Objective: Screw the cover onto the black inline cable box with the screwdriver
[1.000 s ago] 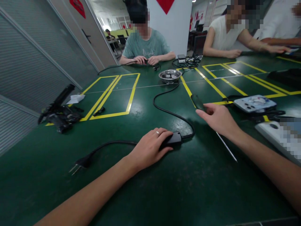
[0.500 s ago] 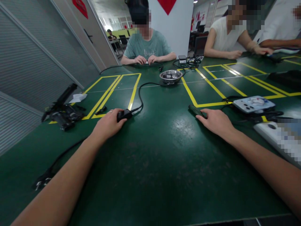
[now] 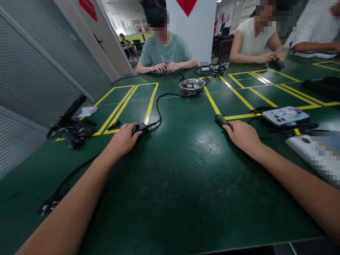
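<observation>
My left hand (image 3: 122, 140) lies over a small black adapter block (image 3: 142, 128) on the green table (image 3: 180, 170), fingers curled on its near end. Its black cable (image 3: 158, 106) curves off toward a steel bowl (image 3: 192, 85), and another stretch runs under my left arm to a plug (image 3: 47, 206) near the table's front left. My right hand (image 3: 243, 136) rests on the table with its fingers closed over the near end of a dark green screwdriver handle (image 3: 221, 120) that lies on a yellow line.
A black tool pile (image 3: 70, 128) sits at the left edge. A phone (image 3: 285, 115) and a white device (image 3: 313, 148) lie at the right. Across the table sit a person in a green shirt and two persons in white. Yellow tape boxes mark the surface.
My left hand has dragged the adapter block from the table's middle to the left, beside the yellow box. My right hand has come down on the screwdriver handle and nudged it slightly farther away.
</observation>
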Demonstrator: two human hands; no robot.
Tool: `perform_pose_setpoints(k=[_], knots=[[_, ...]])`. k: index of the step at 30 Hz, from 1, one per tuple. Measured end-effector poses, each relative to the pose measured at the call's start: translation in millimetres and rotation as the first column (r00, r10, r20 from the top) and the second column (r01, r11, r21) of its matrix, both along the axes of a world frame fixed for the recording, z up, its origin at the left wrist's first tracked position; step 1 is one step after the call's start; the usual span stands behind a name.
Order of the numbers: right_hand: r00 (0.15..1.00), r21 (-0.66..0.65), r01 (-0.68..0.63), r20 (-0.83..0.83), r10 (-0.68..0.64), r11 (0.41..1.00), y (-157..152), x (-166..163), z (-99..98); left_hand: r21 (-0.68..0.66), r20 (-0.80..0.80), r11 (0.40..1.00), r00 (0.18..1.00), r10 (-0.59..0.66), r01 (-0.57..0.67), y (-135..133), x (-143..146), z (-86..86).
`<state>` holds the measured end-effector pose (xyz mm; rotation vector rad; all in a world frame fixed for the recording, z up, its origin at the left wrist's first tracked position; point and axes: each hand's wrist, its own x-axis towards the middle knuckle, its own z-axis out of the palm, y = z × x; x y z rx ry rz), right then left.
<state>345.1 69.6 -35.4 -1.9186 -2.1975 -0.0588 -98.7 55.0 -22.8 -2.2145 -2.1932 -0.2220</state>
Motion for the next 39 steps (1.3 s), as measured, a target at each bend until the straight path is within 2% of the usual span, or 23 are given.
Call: perform_pose_setpoints(k=[5,10,15,19,21,24,26,28,31,33,36,39], knots=[[0.999,-0.006,0.042,0.001,-0.042,0.999,-0.8,1.9,1.2,-0.04,0.0,0.998,0.999,-0.045,0.045,-5.9,2.2,7.7],[0.999,-0.018,0.041,-0.011,-0.041,0.999,-0.6,3.9,1.8,-0.073,0.019,0.997,0.999,-0.039,0.041,-6.4,1.4,11.7],[0.999,-0.021,0.039,-0.023,-0.04,0.999,-1.3,5.1,2.4,-0.026,0.03,0.999,0.999,-0.018,0.019,-7.0,4.6,10.4],[0.996,0.106,0.039,-0.089,-0.029,0.994,-7.8,0.2,11.2,0.0,0.017,0.999,0.999,-0.034,0.034,-10.0,14.4,11.9],[0.983,0.193,-0.017,-0.177,0.052,0.981,-14.2,-6.2,18.0,0.008,0.009,0.998,0.998,-0.054,0.054,-12.6,20.4,16.0],[0.902,0.239,-0.181,-0.347,0.258,0.954,-27.3,-19.2,25.6,0.047,0.008,0.995,0.996,-0.089,0.088,-19.2,34.2,24.0],[0.808,0.194,-0.309,-0.464,0.365,0.931,-37.5,-28.4,27.1,0.077,0.023,0.99,0.992,-0.121,0.119,-27.6,50.7,27.2],[0.716,0.1,-0.433,-0.566,0.409,0.896,-47.9,-36.4,26.5,0.088,0.068,0.979,0.979,-0.191,0.185,-41.1,74.6,27.3],[0.598,-0.021,-0.592,-0.682,0.422,0.806,-61.6,-45.6,24.4,0.119,0.274,0.912,0.87,-0.411,0.393,-68.4,117.0,23.1],[0.53,-0.047,-0.666,-0.733,0.427,0.745,-68.7,-50.2,23.4,0.109,0.359,0.856,0.783,-0.508,0.506,-85.5,140.6,19.6],[0.469,-0.069,-0.705,-0.792,0.391,0.706,-74.4,-55.4,21.7,0.112,0.438,0.81,0.703,-0.56,0.576,-100.3,158.2,15.8],[0.371,-0.13,-0.717,-0.903,0.216,0.685,-72.8,-57.5,17.8,0.089,0.453,0.799,0.691,-0.564,0.594,-100.9,156.3,14.3]])
